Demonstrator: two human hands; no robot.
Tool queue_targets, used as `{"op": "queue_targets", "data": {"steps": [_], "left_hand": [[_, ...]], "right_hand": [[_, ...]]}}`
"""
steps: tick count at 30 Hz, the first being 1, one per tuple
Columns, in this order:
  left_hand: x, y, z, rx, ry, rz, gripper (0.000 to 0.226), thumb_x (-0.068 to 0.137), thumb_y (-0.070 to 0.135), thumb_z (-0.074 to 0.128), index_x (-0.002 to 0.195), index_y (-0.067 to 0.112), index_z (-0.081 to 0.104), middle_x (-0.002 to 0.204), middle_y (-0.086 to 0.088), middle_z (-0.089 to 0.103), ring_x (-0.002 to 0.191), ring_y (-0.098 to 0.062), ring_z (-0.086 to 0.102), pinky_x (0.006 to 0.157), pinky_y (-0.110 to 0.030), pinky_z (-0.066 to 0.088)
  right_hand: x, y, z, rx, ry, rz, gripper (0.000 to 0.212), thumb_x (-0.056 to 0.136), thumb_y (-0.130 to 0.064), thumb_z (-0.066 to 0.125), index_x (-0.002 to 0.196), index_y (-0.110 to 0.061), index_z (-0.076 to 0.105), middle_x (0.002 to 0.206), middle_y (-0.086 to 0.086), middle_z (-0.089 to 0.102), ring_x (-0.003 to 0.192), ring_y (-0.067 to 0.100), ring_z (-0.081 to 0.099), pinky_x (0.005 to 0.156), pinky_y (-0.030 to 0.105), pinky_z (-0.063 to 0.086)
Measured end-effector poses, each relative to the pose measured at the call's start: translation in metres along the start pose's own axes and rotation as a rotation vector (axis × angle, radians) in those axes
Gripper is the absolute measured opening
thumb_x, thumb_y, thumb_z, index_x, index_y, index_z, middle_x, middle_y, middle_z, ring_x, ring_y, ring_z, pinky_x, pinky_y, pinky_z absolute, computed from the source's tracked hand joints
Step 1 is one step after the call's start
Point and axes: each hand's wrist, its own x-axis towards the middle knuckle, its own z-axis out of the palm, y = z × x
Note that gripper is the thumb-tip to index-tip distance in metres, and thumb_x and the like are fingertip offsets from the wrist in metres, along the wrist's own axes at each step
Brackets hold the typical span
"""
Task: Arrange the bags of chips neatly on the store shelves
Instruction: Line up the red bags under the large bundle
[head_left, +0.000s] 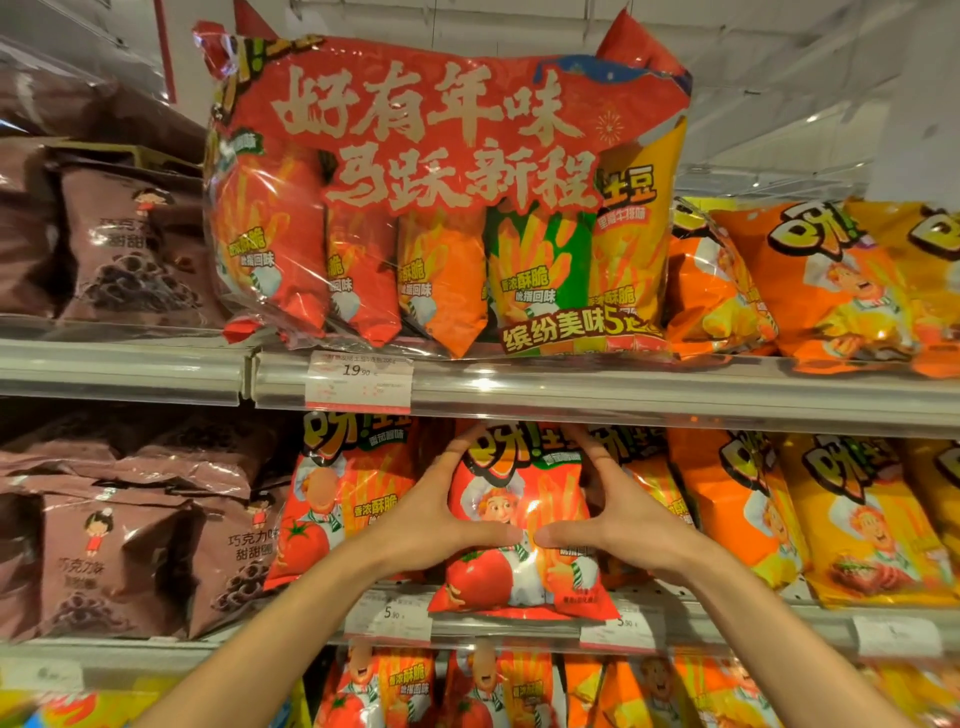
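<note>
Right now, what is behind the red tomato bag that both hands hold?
Behind the red tomato bag, held by the left hand and right hand, another bag's top peeks out; the rest is covered.

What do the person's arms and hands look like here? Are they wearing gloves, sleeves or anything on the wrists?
Both hands, the left hand and the right hand, are bare: no gloves, rings or visible markings. The forearms are bare too, with no sleeves, watch or bracelet in view.
</note>
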Motion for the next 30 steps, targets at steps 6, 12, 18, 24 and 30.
{"op": "queue_targets", "data": {"steps": [6, 12, 18, 24, 30], "left_hand": [[-0.025, -0.012, -0.016, 0.481, 0.453, 0.141, 0.059, 0.093, 0.05, 0.058, 0.147, 0.036, 0.036, 0.112, 0.004, 0.048, 0.097, -0.012, 0.056, 0.076, -0.019, 0.041], [-0.035, -0.054, -0.048, 1.01, 0.639, 0.073, 0.05, 0.098, 0.048, 0.038, 0.134, 0.018, 0.057, 0.123, -0.016, 0.055, 0.119, -0.035, 0.046, 0.097, -0.049, 0.041], [-0.025, -0.078, -0.051, 1.058, 0.471, 0.038, 0.056, 0.102, 0.058, 0.023, 0.144, 0.029, 0.044, 0.153, -0.012, 0.04, 0.146, -0.032, 0.028, 0.12, -0.052, 0.017], [-0.024, -0.08, -0.048, 1.058, 0.463, 0.104, 0.055, 0.102, 0.057, 0.022, 0.148, 0.033, 0.041, 0.16, -0.01, 0.03, 0.152, -0.03, 0.013, 0.12, -0.059, 0.011], [-0.014, -0.082, -0.057, 1.035, 0.473, 0.096, 0.06, 0.103, 0.056, 0.014, 0.156, 0.032, 0.025, 0.163, -0.009, 0.027, 0.154, -0.029, 0.004, 0.122, -0.055, 0.005]], "right_hand": [[0.013, -0.012, 0.003, -0.037, 0.077, 0.015, 0.12, 0.057, -0.039, 0.094, 0.152, -0.037, 0.02, 0.146, -0.012, 0.042, 0.128, 0.008, 0.045, 0.107, 0.029, 0.04], [0.025, -0.023, 0.03, -0.124, 0.108, 0.076, 0.089, 0.078, -0.014, 0.08, 0.143, -0.038, 0.023, 0.099, 0.01, 0.068, 0.062, 0.007, 0.058, 0.054, 0.014, 0.05], [0.018, -0.023, 0.059, -0.459, 0.209, 0.166, 0.091, 0.088, -0.066, 0.051, 0.157, -0.025, 0.009, 0.157, 0.024, 0.014, 0.149, 0.033, 0.013, 0.117, 0.04, 0.02], [0.027, -0.023, 0.1, -0.882, 0.554, -0.034, 0.067, 0.091, -0.063, 0.036, 0.126, -0.012, 0.062, 0.119, 0.028, 0.059, 0.116, 0.046, 0.052, 0.102, 0.063, 0.04], [0.041, -0.021, 0.12, -0.996, 0.475, -0.031, 0.062, 0.097, -0.062, 0.029, 0.14, -0.024, 0.054, 0.138, 0.016, 0.057, 0.136, 0.039, 0.042, 0.112, 0.069, 0.017]]}}
